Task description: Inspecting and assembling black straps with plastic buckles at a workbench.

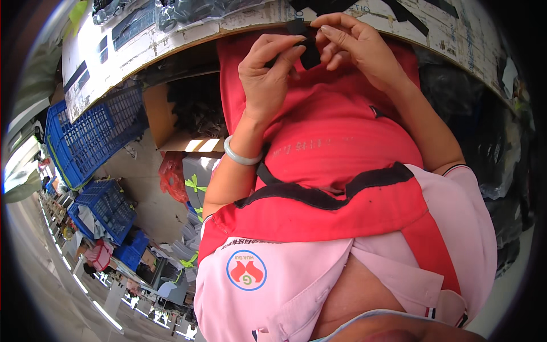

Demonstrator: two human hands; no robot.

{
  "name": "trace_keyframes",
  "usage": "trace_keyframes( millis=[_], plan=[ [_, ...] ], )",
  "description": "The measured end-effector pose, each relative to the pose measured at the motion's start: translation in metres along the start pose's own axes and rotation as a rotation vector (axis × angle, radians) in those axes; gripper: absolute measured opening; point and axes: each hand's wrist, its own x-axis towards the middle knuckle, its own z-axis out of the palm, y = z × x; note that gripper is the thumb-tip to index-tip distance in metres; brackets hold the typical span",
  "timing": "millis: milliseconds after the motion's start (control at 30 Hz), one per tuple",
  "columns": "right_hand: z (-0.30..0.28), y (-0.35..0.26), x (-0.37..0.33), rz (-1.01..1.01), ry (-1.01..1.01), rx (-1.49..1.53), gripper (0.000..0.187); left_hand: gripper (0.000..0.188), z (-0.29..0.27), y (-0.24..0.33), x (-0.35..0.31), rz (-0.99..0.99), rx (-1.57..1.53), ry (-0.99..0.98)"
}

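My left hand (266, 74) is raised at the table edge, a pale bangle on its wrist. Its thumb and fingers pinch a short black fabric-like strip (311, 56), which hangs in front of my red apron (336, 137). Close by on the right, my right hand (362, 51) has its fingers bent and apart. Its fingertips are beside the strip; whether they touch it I cannot tell. More black strips (405, 16) lie on the worn white tabletop (211, 29) just beyond my hands.
Clear plastic bags of dark items (191, 14) sit on the table at the far left. Blue plastic crates (85, 139) stand on the floor to my left, near an open cardboard box (162, 117) and a red bag (172, 176). Dark plastic bags (496, 148) crowd the right side.
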Motion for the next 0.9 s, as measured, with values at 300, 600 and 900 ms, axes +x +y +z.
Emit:
trace_keyframes(
  millis=[300,600,900],
  plan=[
    [-0.015,0.002,0.004,-0.211,-0.059,-0.457,0.024,0.018,-0.005,0.008,-0.01,0.101,0.141,-0.183],
    [-0.008,0.016,0.013,-0.204,-0.06,-0.209,0.016,0.016,-0.015,0.026,-0.017,-0.104,0.116,-0.241],
    [-0.07,-0.02,0.013,-0.439,0.294,-0.974,0.022,0.021,-0.184,0.069,-0.065,-0.452,0.412,0.315]
  ],
)
